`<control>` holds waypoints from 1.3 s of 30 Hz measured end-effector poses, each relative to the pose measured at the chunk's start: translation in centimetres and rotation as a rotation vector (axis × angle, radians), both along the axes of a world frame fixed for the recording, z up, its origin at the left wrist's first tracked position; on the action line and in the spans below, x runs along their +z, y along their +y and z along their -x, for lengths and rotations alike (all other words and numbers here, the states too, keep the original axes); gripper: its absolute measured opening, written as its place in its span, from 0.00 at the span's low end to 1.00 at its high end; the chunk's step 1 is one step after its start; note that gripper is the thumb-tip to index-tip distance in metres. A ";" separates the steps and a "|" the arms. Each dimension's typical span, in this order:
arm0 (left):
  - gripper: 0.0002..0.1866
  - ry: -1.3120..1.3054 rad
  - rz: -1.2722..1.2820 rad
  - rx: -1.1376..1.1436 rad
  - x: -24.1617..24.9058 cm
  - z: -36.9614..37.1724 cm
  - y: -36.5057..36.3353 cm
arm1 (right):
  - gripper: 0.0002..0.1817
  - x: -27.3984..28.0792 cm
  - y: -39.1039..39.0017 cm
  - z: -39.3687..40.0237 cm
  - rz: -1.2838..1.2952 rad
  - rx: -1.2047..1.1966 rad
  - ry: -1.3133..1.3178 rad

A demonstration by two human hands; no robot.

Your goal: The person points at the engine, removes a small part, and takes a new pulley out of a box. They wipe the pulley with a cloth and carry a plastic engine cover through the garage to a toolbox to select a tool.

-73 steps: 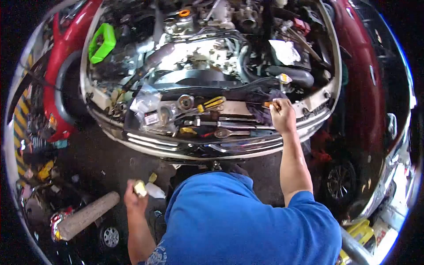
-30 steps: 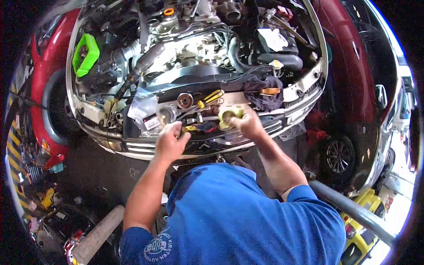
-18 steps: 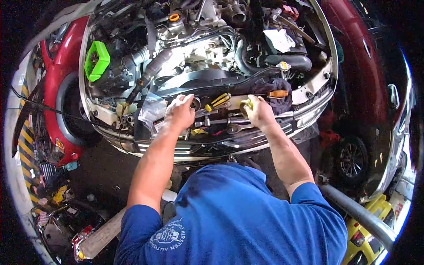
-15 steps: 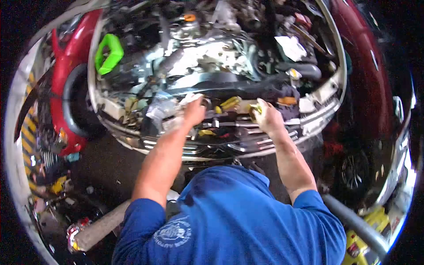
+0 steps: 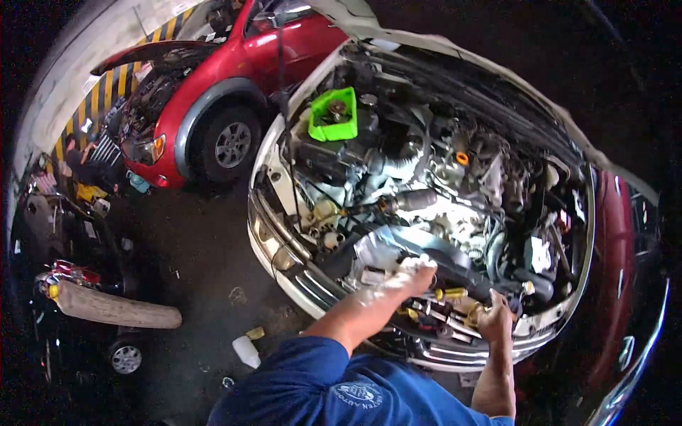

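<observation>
The right hand (image 5: 496, 317) was curled around a yellow thing (image 5: 472, 310) over the front edge of the white car (image 5: 302, 282). The left hand (image 5: 419, 275) was just beside the plastic bag (image 5: 375, 250), but I could not tell if it was open or gripping something. A yellow tool (image 5: 453, 292) lay between the hands. A green box (image 5: 333, 133) sat by the engine, with something brown in it. A white bottle (image 5: 246, 351) lay on the floor, and a red car (image 5: 206, 82) stood nearby.
</observation>
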State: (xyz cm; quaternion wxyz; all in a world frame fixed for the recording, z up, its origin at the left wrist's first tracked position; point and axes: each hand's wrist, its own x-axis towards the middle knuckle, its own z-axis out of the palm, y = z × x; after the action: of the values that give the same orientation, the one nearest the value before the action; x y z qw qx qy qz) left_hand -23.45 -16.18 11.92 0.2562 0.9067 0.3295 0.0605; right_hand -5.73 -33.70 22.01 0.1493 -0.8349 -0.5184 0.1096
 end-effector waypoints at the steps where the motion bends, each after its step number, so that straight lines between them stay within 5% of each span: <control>1: 0.08 -0.009 -0.194 -0.057 -5.3 -0.9 0.2 | 0.27 1.0 1.3 1.4 -0.018 0.000 0.010; 3: 0.07 -0.205 -0.260 -0.068 -8.5 -1.4 0.3 | 0.25 2.0 3.9 3.4 -0.014 0.072 -0.017; 6: 0.07 -0.282 0.096 0.004 -2.6 0.6 0.8 | 0.22 3.7 8.1 7.1 0.066 0.159 -0.006; 10: 0.10 -0.470 0.033 -0.007 -1.9 1.1 1.2 | 0.21 5.7 13.2 10.6 -0.061 0.243 0.103; 11: 0.14 -0.349 0.329 -0.024 -0.4 1.8 1.4 | 0.21 5.4 14.5 10.8 -0.029 0.200 0.122; 14: 0.19 -0.610 0.325 -0.093 2.3 8.2 2.8 | 0.20 6.9 18.7 12.2 0.004 0.234 0.042; 18: 0.17 -0.525 0.574 -0.196 4.2 21.9 5.7 | 0.20 6.4 24.7 12.8 -0.099 0.387 -0.020; 20: 0.13 -1.011 1.363 -0.010 1.8 28.1 6.2 | 0.19 9.8 27.9 15.3 0.040 0.291 0.176; 21: 0.13 -1.050 1.387 0.169 2.0 30.8 7.2 | 0.19 8.3 29.7 14.4 0.032 0.350 0.108; 26: 0.14 -1.348 0.849 1.035 -0.9 35.6 15.6 | 0.19 4.2 37.7 13.7 -0.069 0.437 0.072; 29: 0.16 -1.065 0.598 1.121 0.4 34.0 20.2 | 0.19 3.8 41.7 14.4 0.078 0.412 0.084; 34: 0.18 -0.886 0.201 1.039 -3.0 29.4 26.2 | 0.17 0.0 45.8 13.9 -0.099 0.482 0.060; 39: 0.16 -0.894 0.170 1.174 -4.4 26.9 26.5 | 0.12 0.0 51.0 12.0 -0.087 0.453 -0.060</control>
State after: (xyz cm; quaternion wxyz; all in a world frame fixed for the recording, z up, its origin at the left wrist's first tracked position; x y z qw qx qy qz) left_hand -50.34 10.29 7.48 0.3607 0.4473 0.6279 0.5249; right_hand -17.72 17.29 22.05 0.1412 -0.6928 -0.7011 0.0930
